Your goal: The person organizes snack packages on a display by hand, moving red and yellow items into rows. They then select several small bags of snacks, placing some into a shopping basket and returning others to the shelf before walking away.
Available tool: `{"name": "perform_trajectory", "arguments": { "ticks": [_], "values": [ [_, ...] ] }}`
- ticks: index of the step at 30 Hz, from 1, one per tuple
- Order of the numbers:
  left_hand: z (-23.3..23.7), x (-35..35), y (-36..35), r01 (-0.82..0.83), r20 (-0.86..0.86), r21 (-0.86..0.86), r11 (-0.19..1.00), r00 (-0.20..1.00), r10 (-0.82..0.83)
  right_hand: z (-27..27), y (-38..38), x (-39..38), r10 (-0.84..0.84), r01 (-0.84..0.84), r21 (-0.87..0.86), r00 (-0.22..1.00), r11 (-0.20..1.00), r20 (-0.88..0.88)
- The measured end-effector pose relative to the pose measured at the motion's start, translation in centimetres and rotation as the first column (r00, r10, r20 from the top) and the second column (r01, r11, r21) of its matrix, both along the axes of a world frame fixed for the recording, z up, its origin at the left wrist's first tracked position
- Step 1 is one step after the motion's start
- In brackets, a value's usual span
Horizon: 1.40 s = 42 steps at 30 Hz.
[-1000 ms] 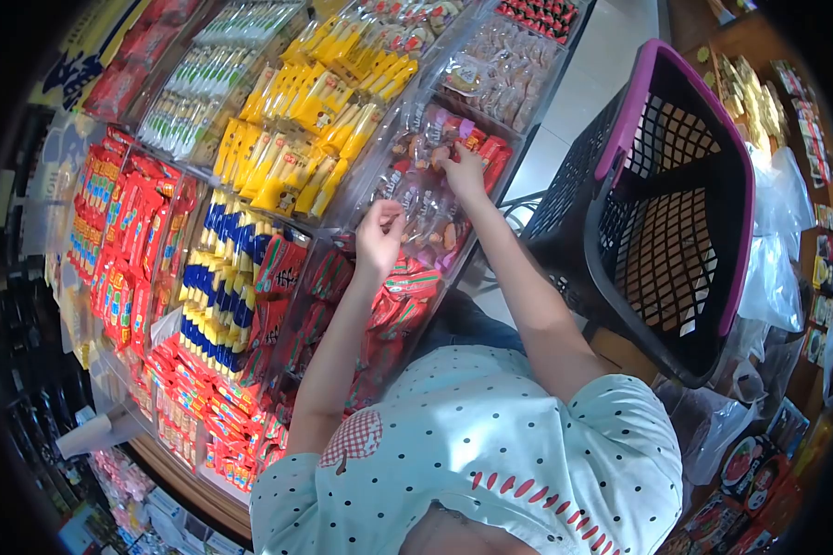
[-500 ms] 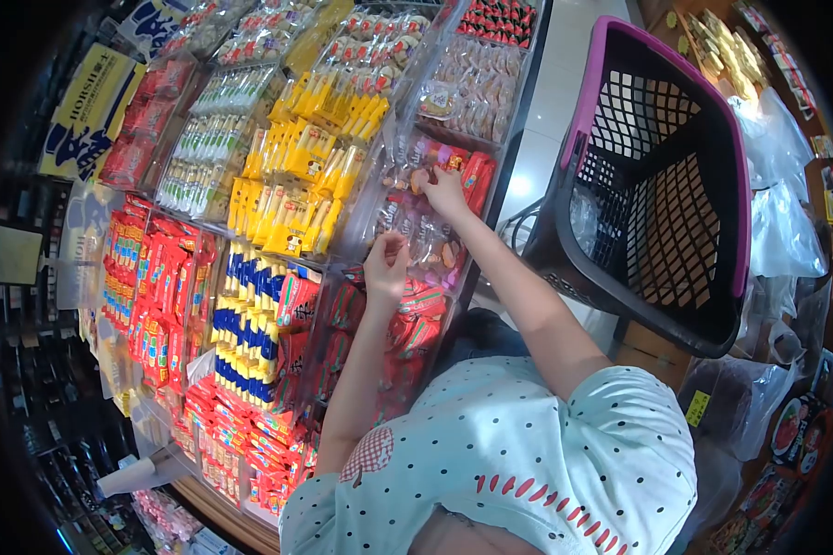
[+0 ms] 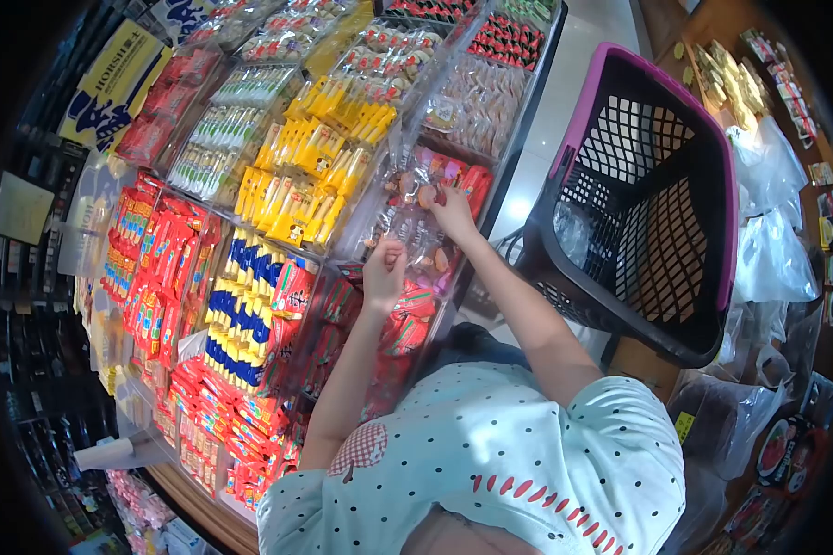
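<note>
My right hand reaches into a compartment of snacks, its fingers closed on a clear-wrapped snack packet with something brown inside. Around it lie more clear snack packets and some red and pink packets. My left hand is held at the near left side of the same compartment, fingers curled in. Whatever lies inside those fingers, if anything, is hidden. Closer to my body, red packets with green stripes fill another compartment.
A black shopping basket with a purple rim stands to the right, a clear bag in its bottom. Yellow packets and red packets fill bins on the left. Clear plastic bags hang at the far right.
My right hand has drawn slightly back toward me within the compartment. My left hand stays near its place, its fingers curled. The whole view has shifted a little.
</note>
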State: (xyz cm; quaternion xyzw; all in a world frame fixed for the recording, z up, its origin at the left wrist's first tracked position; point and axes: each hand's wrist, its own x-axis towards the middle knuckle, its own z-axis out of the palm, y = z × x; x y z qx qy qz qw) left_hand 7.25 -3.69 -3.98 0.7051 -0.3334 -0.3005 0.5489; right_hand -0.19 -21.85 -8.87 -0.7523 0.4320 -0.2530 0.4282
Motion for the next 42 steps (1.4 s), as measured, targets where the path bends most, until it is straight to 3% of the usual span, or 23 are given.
{"name": "perform_trajectory", "arguments": {
  "ticks": [1, 3, 4, 6, 9, 10, 12, 14, 18, 20, 25, 27, 29, 31, 35, 38, 42],
  "values": [
    [0.3, -0.2, 0.1, 0.008, 0.029, 0.016, 1.000, 1.000, -0.009, 0.5, 0.4, -0.4, 0.007, -0.007, -0.007, 1.000, 1.000, 0.000],
    [0.7, -0.8, 0.3, 0.009, 0.057, 0.010, 1.000, 0.998, -0.009, 1.6, 1.5, -1.4, 0.023, -0.011, -0.231, 0.999, 0.973, 0.048],
    [0.8, -1.2, 0.6, 0.017, 0.085, 0.013, 1.000, 0.996, -0.018, 2.1, 2.1, -2.1, 0.028, -0.017, -0.234, 0.999, 0.972, 0.044],
    [1.2, -2.0, 0.8, 0.016, 0.080, 0.005, 1.000, 0.997, -0.017, 3.1, 3.2, -3.7, 0.090, -0.080, -0.124, 0.993, 0.989, 0.079],
    [2.2, -3.8, 1.4, 0.020, 0.062, -0.009, 1.000, 0.998, -0.020, 3.9, 5.7, -6.3, 0.144, -0.122, -0.187, 0.984, 0.975, 0.107],
    [2.7, -4.5, 1.6, 0.033, 0.030, -0.041, 0.999, 0.999, -0.032, 4.8, 7.0, -7.1, 0.125, -0.105, -0.106, 0.972, 0.989, 0.200],
    [3.4, -6.2, 2.1, 0.040, -0.033, -0.094, 0.995, 0.999, -0.043, 6.1, 9.2, -8.9, 0.143, -0.147, 0.003, 0.967, 0.989, 0.212],
    [3.8, -7.8, 2.5, 0.084, 0.011, -0.124, 0.989, 0.997, -0.083, 6.3, 11.0, -10.5, 0.158, -0.176, 0.049, 0.953, 0.983, 0.259],
    [3.6, -11.1, 3.4, 0.142, -0.049, -0.182, 0.973, 0.987, -0.154, 7.8, 13.7, -14.3, 0.148, -0.164, 0.088, 0.974, 0.982, 0.172],
    [3.6, -12.6, 3.6, 0.160, -0.054, -0.203, 0.966, 0.983, -0.174, 8.5, 14.6, -15.9, 0.047, -0.084, 0.176, 0.977, 0.981, 0.206],
    [2.7, -15.5, 3.6, 0.241, -0.099, -0.157, 0.958, 0.961, -0.258, 7.9, 16.1, -19.8, -0.086, 0.028, 0.263, 0.974, 0.964, 0.210],
    [2.2, -15.7, 3.0, 0.252, -0.076, -0.118, 0.960, 0.962, -0.262, 7.4, 16.5, -20.9, -0.218, 0.103, 0.441, 0.951, 0.892, 0.220],
    [1.7, -15.0, 1.9, 0.255, -0.067, -0.085, 0.963, 0.963, -0.261, 6.9, 16.7, -21.6, -0.225, 0.089, 0.457, 0.941, 0.885, 0.253],
    [1.8, -13.6, 0.0, 0.142, 0.025, -0.026, 0.990, 0.990, -0.141, 6.4, 16.4, -21.8, -0.242, 0.096, 0.513, 0.944, 0.853, 0.225],
    [1.6, -9.4, -5.1, 0.088, 0.135, 0.066, 0.994, 0.986, -0.097, 6.6, 14.4, -21.4, -0.147, 0.019, 0.524, 0.968, 0.852, 0.203],
    [-1.6, -6.4, -9.3, 0.109, 0.212, 0.206, 0.972, 0.965, -0.153, 6.1, 12.4, -20.2, -0.134, -0.038, 0.560, 0.955, 0.828, 0.264],
    [-2.0, -4.3, -13.1, 0.125, 0.302, 0.317, 0.940, 0.926, -0.225, 7.0, 9.5, -16.8, -0.094, -0.077, 0.524, 0.951, 0.848, 0.293]
  ]
}}
